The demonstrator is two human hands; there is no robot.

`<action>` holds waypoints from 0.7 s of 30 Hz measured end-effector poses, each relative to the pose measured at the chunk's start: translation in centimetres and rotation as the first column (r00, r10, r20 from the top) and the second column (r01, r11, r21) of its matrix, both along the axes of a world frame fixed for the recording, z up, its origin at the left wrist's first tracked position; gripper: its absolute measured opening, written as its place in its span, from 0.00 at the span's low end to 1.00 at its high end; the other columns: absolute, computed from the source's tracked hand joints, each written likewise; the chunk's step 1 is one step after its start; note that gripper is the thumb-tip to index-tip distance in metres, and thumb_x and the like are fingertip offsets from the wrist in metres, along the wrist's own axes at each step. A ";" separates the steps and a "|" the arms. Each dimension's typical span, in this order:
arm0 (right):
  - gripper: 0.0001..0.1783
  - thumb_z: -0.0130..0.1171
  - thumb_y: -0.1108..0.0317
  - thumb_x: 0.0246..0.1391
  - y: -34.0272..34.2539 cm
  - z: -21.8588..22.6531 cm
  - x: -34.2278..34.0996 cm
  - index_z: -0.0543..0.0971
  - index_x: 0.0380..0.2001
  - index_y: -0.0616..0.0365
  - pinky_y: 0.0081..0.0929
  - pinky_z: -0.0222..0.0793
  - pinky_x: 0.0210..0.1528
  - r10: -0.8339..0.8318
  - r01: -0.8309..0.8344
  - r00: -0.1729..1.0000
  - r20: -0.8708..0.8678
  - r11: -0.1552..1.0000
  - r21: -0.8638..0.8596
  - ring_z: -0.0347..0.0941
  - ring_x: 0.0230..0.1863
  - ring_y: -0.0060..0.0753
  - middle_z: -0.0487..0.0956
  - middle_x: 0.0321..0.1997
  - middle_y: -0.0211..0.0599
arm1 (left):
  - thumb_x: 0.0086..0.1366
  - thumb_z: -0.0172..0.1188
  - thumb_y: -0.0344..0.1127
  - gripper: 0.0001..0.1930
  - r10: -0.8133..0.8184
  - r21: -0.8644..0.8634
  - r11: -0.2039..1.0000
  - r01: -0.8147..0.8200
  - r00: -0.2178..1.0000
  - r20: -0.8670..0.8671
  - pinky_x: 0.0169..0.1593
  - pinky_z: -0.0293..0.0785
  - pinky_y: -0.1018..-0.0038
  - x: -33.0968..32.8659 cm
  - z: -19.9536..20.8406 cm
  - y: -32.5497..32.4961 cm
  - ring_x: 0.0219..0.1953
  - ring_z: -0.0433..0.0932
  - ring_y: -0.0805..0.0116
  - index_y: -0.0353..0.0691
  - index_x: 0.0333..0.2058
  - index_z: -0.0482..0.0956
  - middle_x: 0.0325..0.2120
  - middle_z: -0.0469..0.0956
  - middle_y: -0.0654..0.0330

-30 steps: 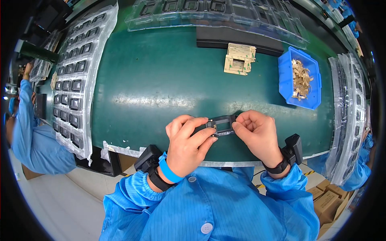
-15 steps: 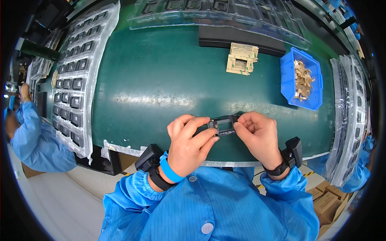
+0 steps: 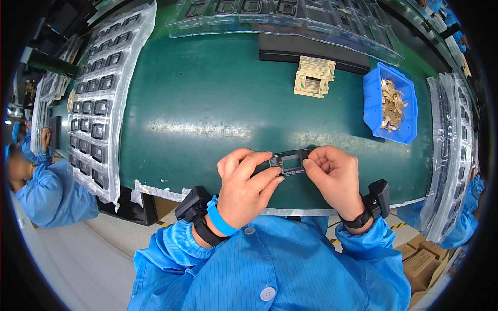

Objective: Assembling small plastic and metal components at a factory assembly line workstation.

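Note:
A small black plastic frame [image 3: 291,170] with a rectangular opening is held just above the green table, near its front edge. My left hand [image 3: 245,179] is closed on its left end, with fingertips on the upper and lower edges. At the frame's right end, my right hand [image 3: 330,168] has thumb and forefinger pinched against the edge, the other fingers curled in. Whether a thin film or tab is caught between those fingertips is too small to tell. Small light and metallic details show on the frame's left part.
Beyond my hands lies a stack of beige adhesive pieces [image 3: 313,85], against a long black box [image 3: 280,51]. A blue bin [image 3: 374,111] of tan scraps stands right. Clear trays [image 3: 115,103] of black frames line the left; others are at the back and right. A co-worker [image 3: 49,189] sits left.
My hands and the black frame hold nearly the same pose. At the left, the co-worker's raised hand has shifted to the right and slightly down.

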State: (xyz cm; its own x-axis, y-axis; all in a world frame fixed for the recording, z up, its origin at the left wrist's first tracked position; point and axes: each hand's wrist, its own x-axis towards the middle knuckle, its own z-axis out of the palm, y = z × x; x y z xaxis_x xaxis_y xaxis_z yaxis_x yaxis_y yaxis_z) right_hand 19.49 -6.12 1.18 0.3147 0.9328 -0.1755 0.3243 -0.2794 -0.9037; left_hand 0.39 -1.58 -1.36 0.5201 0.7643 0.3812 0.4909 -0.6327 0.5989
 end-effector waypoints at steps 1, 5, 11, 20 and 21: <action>0.04 0.64 0.75 0.50 0.0 0.0 0.0 0.80 0.28 0.66 0.16 0.70 0.25 -0.004 0.004 1.000 -0.001 1.000 0.000 0.74 0.22 0.15 0.79 0.22 0.32 | 0.46 0.73 0.31 0.12 -0.001 0.003 1.000 0.001 1.000 -0.005 0.49 0.61 0.64 0.0 0.1 0.0 0.46 0.71 0.59 0.45 0.32 0.85 0.42 0.79 0.63; 0.04 0.64 0.75 0.50 -0.2 -0.2 0.0 0.80 0.29 0.66 0.16 0.69 0.24 -0.009 0.009 1.000 0.006 1.000 0.008 0.73 0.22 0.15 0.79 0.22 0.31 | 0.47 0.72 0.32 0.11 -0.006 0.006 1.000 0.006 1.000 -0.003 0.50 0.60 0.64 0.0 0.0 -0.1 0.47 0.72 0.59 0.45 0.32 0.85 0.43 0.79 0.62; 0.04 0.64 0.75 0.51 -0.2 -0.4 -0.2 0.80 0.28 0.65 0.16 0.68 0.23 -0.024 0.025 0.999 -0.026 0.999 0.034 0.73 0.21 0.15 0.78 0.21 0.31 | 0.47 0.71 0.31 0.11 -0.029 0.014 0.999 0.030 1.000 -0.005 0.50 0.60 0.62 -0.1 -0.2 -0.1 0.47 0.72 0.59 0.45 0.32 0.85 0.43 0.78 0.60; 0.04 0.64 0.75 0.51 -0.3 -0.4 -0.4 0.80 0.28 0.65 0.16 0.69 0.23 -0.032 0.033 0.999 -0.011 0.998 0.056 0.73 0.21 0.15 0.78 0.22 0.32 | 0.47 0.71 0.28 0.12 0.018 0.037 0.999 -0.017 1.000 -0.009 0.49 0.65 0.64 0.1 -0.3 -0.3 0.44 0.74 0.58 0.40 0.33 0.83 0.45 0.80 0.58; 0.04 0.64 0.75 0.50 -0.3 -0.5 -0.5 0.80 0.28 0.65 0.16 0.70 0.23 -0.034 0.035 0.999 -0.013 0.998 0.054 0.73 0.21 0.15 0.78 0.22 0.32 | 0.47 0.71 0.28 0.12 0.017 0.037 0.999 -0.017 1.000 -0.009 0.49 0.65 0.64 0.2 -0.2 -0.3 0.44 0.74 0.58 0.40 0.33 0.83 0.45 0.80 0.58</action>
